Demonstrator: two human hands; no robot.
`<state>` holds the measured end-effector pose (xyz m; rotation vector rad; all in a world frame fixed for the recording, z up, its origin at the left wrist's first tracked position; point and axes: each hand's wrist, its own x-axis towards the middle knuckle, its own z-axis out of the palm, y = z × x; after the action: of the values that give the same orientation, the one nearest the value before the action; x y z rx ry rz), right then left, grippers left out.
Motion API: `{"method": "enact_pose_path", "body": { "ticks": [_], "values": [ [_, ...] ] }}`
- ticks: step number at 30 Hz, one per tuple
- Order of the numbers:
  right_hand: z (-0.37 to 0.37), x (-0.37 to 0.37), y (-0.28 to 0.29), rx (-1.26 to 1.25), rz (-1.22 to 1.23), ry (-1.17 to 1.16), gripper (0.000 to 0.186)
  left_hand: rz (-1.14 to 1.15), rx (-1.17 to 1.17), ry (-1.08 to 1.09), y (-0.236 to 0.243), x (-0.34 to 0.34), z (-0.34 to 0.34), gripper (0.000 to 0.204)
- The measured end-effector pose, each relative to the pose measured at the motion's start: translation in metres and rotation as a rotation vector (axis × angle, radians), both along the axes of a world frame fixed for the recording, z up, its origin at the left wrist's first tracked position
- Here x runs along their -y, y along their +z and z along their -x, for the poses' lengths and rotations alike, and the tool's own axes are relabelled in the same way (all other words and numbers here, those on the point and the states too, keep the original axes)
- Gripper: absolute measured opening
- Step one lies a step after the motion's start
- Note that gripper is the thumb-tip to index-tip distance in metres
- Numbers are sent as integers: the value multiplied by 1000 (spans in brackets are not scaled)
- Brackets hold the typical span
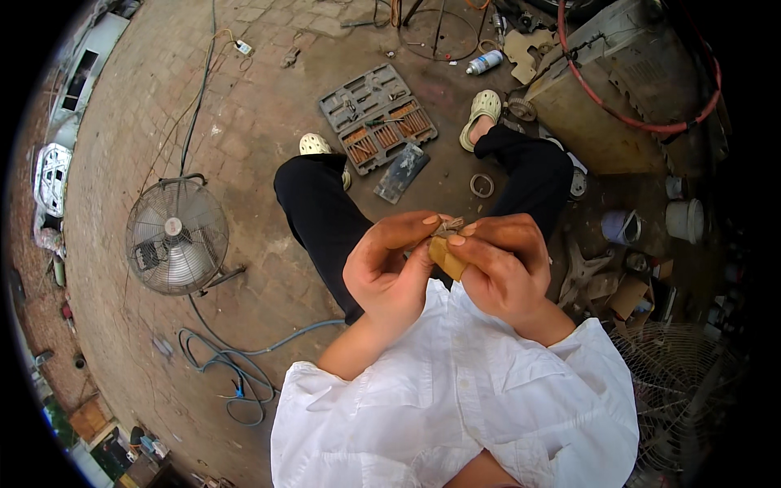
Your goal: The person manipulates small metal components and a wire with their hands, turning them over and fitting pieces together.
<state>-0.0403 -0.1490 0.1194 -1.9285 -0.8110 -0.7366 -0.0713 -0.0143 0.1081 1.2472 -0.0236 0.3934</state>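
Close in front of my chest, my two hands meet with darkly smudged fingers. My left hand [390, 262] is closed, its thumb and fingertips pinching a small grey-brown part [449, 225]. Closed too, my right hand [512, 264] grips a tan, folded-looking piece [447, 259] that lies against the small part. The fingertips cover much of both things, so their exact kind is unclear. On the ground beyond the hands lies a flat dark case [402, 173], beside an opened tool case [376, 114] with several copper-coloured rods or bits in it.
At the left a round metal fan [176, 236] stands near a coiled blue-grey hose [236, 366]. A metal ring [482, 185] lies near my right leg. A spray can [485, 62] is farther off. Buckets [685, 221], a cardboard box [628, 299] and a wire fan guard [671, 382] crowd the right.
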Motion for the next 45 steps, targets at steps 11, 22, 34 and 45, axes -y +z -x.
{"method": "enact_pose_path", "body": {
  "ticks": [11, 22, 34, 45],
  "values": [
    [1, 0, -5, -55, -40, 13, 42, 158, -96, -34, 5, -1, -2, 14],
    [-2, 4, -10, -62, -13, -16, 44, 283, -176, -137, -11, -4, -5, 20],
    [-1, 2, -9, -79, -37, -22, 42, 274, -181, -195, -14, -8, -3, 18],
    [-3, 0, -5, -7, 0, -46, 40, 310, -174, -212, -9, -3, -5, 20]
  ]
}}
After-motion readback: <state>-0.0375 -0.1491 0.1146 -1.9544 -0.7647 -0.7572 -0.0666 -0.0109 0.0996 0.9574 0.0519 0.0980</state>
